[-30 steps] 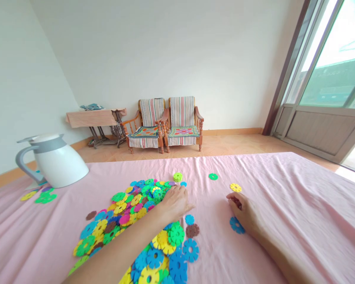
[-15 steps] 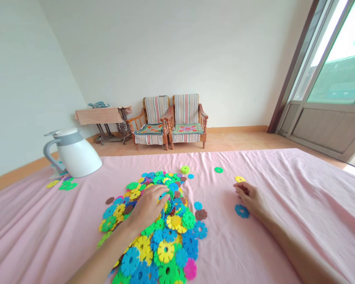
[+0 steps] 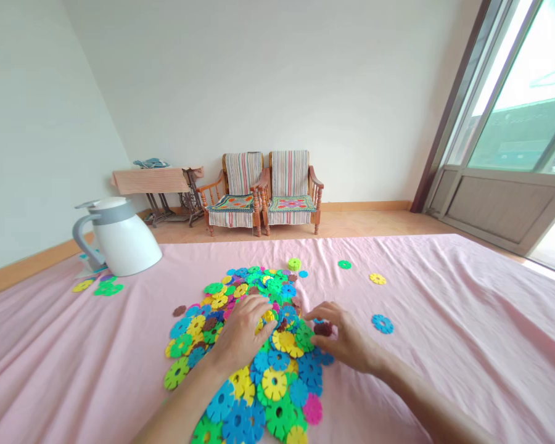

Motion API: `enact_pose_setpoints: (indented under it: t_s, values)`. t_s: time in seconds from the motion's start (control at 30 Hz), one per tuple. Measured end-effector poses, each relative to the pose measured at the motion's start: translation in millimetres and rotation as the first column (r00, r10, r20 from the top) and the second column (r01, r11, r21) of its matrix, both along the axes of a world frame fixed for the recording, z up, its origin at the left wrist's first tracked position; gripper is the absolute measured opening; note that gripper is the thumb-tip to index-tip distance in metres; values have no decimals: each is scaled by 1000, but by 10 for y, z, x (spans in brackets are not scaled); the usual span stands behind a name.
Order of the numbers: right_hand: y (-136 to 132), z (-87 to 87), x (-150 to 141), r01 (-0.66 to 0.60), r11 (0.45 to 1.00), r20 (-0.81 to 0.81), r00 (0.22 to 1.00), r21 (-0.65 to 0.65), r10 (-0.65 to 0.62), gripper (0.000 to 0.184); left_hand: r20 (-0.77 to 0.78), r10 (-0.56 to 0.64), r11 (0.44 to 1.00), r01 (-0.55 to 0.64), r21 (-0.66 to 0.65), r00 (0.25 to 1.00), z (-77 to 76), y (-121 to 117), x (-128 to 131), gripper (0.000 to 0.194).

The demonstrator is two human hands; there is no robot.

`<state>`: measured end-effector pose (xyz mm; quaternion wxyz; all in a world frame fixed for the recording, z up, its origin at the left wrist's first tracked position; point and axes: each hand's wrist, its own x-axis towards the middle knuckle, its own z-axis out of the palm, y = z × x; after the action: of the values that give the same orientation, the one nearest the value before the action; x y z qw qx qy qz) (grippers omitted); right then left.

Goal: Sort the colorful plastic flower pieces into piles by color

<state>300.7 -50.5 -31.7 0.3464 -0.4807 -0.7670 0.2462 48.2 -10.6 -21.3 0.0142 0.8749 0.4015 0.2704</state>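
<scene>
Notched plastic discs [image 3: 284,342] sit heaped near-centre on the pink tablecloth [image 3: 448,333], probably for easy reach. My right hand [image 3: 345,338] is spread at a brown disc [image 3: 322,329]; can't tell if my left hand [image 3: 243,333] grips any.

Disc pile [image 3: 275,383] sits approx. mid-cloth [image 3: 448,351], L hand [image 3: 243,327] over its L-centre & R hand [image 3: 345,336] at its R edge, w/ 3 loose discs [image 3: 382,324] farther R, well apart from it, & a small stack [image 3: 295,264] just past its far end. Jug [image 3: 129,243] stands far L on same cloth, a few more discs [image 3: 108,287] just in front of its base. Behind, on floor [image 3: 365,223] vs. back wall [image 3: 351,92]: 2 armchairs [image 3: 289,202] side by side, side table [image 3: 152,180] to their L w/ bundle [image 3: 151,163] on top, door [image 3: 499,206] far R.
</scene>
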Motion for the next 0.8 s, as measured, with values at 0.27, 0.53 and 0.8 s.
enact_pose_setpoints:
  t_s: [0.27, 0.53, 0.8]
  values:
    - [-34, -26, -66, -123, 991, 88, 989, 45, 118, 30, -45, -11, 1000, 10, -17, 999, 20, -5, -11, 27]
    - [-32, -111, -39, -36, 999, -11, 999, -13, 36, 18, -52, -33, 999, 32, -16, 998, -11, 5, -16, 28]
    - [185, -183, 144, 289, 957, -146, 947, -1, -286, 23, -58, -38, 999, 38, -11, 998, -23, 7, -23, 29]
